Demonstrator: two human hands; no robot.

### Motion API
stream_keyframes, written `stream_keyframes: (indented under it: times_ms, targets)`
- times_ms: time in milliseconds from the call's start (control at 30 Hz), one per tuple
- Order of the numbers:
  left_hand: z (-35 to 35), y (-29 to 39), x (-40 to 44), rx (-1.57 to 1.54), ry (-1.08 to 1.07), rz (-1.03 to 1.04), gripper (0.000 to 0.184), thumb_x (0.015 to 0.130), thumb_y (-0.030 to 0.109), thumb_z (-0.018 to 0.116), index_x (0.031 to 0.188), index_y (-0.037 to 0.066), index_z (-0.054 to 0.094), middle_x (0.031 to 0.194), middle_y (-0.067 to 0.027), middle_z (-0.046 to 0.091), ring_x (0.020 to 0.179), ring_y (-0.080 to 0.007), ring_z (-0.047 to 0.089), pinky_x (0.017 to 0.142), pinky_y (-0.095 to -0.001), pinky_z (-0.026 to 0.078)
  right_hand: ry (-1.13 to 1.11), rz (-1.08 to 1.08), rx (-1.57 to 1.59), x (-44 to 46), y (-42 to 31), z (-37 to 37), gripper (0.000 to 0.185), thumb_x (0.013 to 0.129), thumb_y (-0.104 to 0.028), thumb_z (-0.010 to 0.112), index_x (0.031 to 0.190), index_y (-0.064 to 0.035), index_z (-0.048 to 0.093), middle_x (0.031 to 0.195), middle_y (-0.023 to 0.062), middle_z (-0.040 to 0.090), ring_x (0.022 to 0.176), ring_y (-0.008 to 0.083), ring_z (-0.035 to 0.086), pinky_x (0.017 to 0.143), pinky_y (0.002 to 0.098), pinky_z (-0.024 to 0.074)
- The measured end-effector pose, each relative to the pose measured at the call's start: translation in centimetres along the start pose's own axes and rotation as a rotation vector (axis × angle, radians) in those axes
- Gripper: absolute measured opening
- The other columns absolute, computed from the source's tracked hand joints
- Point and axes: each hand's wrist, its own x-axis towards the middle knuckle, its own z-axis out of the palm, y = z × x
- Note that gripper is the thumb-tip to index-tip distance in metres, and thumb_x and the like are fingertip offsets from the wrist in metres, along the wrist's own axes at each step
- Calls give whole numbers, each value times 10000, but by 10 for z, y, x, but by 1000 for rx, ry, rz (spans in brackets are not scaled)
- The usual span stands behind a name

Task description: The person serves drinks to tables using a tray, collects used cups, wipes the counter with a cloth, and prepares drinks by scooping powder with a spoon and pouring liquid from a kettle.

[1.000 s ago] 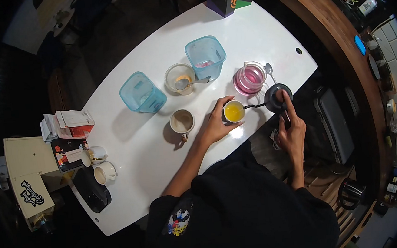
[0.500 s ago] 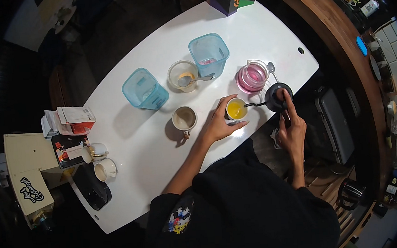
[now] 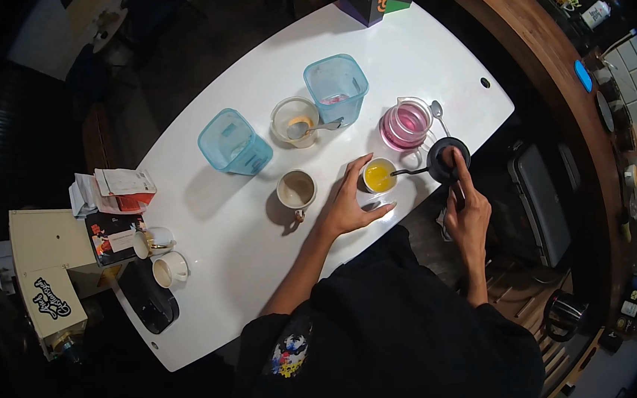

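Observation:
My right hand [image 3: 471,213] grips a black gooseneck kettle [image 3: 440,172], the index finger stretched over its dark lid. The kettle's thin spout points left, its tip over a small white cup [image 3: 379,175] of yellow liquid. Around the cup's left side, my left hand [image 3: 349,205] is open, thumb and fingers spread; the thumb is apart from the cup, and whether a fingertip touches it I cannot tell. Just beyond the kettle stand a glass server [image 3: 405,126] of pink liquid and a spoon [image 3: 438,113].
Two blue plastic containers [image 3: 235,147] and a tub with a spoon across it [image 3: 295,118] stand farther back. A mug [image 3: 297,190] is left of my left hand. More cups [image 3: 170,270], packets [image 3: 125,189] and a black device [image 3: 149,302] sit at the table's left end.
My left thumb has moved off the cup, and the hand has opened a little wider. The kettle stays with its spout over the cup, its lid seen slightly more from above.

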Motion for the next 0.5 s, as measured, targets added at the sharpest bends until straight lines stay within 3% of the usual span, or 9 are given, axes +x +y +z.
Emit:
stream_keyframes:
  times_ms: [500]
  targets:
    - [15,0,2,-19,73,-98,799,698,225,840,1355,70,411,1281,-154,517,1186,-285,533,993,-383,437,5,-14,-43,-3,2,-1,836,735,95,581,1463,-251,357,730,157,606,632,341,606,599,410,450]
